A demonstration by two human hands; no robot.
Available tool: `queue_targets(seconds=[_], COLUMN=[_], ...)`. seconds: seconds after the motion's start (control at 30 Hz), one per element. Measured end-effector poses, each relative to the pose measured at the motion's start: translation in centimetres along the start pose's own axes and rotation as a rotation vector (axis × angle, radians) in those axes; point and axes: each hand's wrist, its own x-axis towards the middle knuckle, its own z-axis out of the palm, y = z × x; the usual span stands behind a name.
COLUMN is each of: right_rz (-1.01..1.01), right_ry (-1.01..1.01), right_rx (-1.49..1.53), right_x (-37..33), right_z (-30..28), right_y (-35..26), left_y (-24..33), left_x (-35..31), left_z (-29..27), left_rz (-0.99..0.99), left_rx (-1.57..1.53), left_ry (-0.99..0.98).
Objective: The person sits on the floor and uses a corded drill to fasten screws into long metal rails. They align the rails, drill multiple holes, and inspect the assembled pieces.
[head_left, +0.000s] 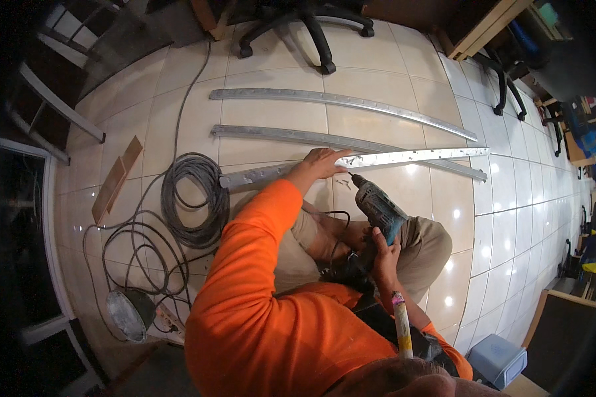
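My left hand [321,163] grips a grey metal bar [410,157], which lies across in front of me. Its right part is bright and dotted with small dark marks, perhaps holes or shavings. My right hand [384,255] is wrapped round the handle of a dark teal power drill [379,205]. The drill points up and left, its bit close to the bar's near edge by my left fingers; whether it touches is unclear. Two similar metal bars lie beyond: a middle bar [278,136] and a far bar [338,99]. My crossed legs sit just under the drill.
A coil of dark cable [195,192] lies left on the tiled floor [271,69], with looser loops nearby. Left of it are a wooden piece [117,180] and a round lamp [127,316]. A wheeled chair base [318,40] stands beyond. A blue-grey bin [498,360] is at lower right.
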Motion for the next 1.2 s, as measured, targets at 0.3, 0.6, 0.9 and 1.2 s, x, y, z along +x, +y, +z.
queue_targets(seconds=[0.3,0.6,0.9,1.2], right_rz=[0.061,0.051,-0.064,-0.142], right_ry=[-0.018,-0.024,-0.007,0.011], right_rx=[0.064,0.076,0.050,0.010], right_x=[0.8,0.5,0.9,1.9], right_z=[-0.4,-0.2,-0.8,-1.0], right_y=[0.6,-0.2,0.3,1.0], left_y=[-1.2,-1.3,-1.1,-0.2], left_x=[0.4,0.2,0.2,-0.3], left_z=[1.7,1.2,2.1,0.5], left_rz=[0.178,0.212,0.192,0.191], left_rx=[0.123,0.120,-0.030,0.062], left_ry=[0.078,0.040,0.190,-0.015])
